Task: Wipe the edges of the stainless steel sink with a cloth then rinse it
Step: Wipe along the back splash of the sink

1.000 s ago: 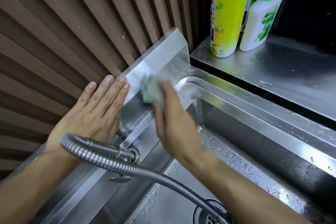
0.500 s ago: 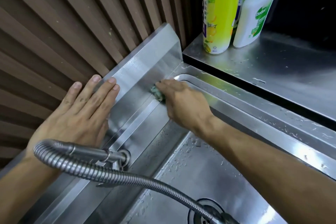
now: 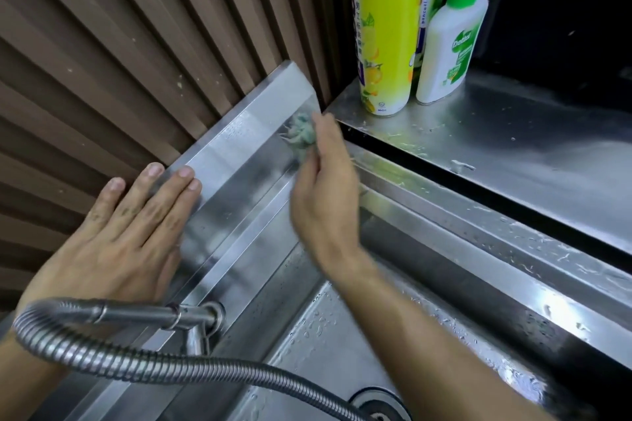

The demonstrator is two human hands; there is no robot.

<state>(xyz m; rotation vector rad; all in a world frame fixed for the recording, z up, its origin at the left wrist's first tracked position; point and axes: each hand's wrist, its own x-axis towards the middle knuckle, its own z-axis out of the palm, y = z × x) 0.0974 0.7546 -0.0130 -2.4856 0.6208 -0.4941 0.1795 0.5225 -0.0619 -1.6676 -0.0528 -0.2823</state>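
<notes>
The stainless steel sink (image 3: 444,225) fills the lower right, with a raised steel backsplash (image 3: 246,133) along its left edge. My right hand (image 3: 325,202) holds a small green cloth (image 3: 301,131) against the far end of that backsplash, near the corner; the hand is blurred. My left hand (image 3: 126,229) lies flat, fingers straight, on the backsplash's top edge and the ribbed wall. The basin floor is wet with droplets.
A flexible metal faucet hose (image 3: 143,364) loops across the front, from its base (image 3: 205,318) toward the drain (image 3: 376,407). A yellow-green spray can (image 3: 386,27) and a white pump bottle (image 3: 451,48) stand on the wet steel counter (image 3: 513,133). Brown slatted wall (image 3: 119,44) at left.
My right hand has carried the cloth from the sink's ledge up onto the backsplash face, farther toward the corner. My left hand stays flat in place.
</notes>
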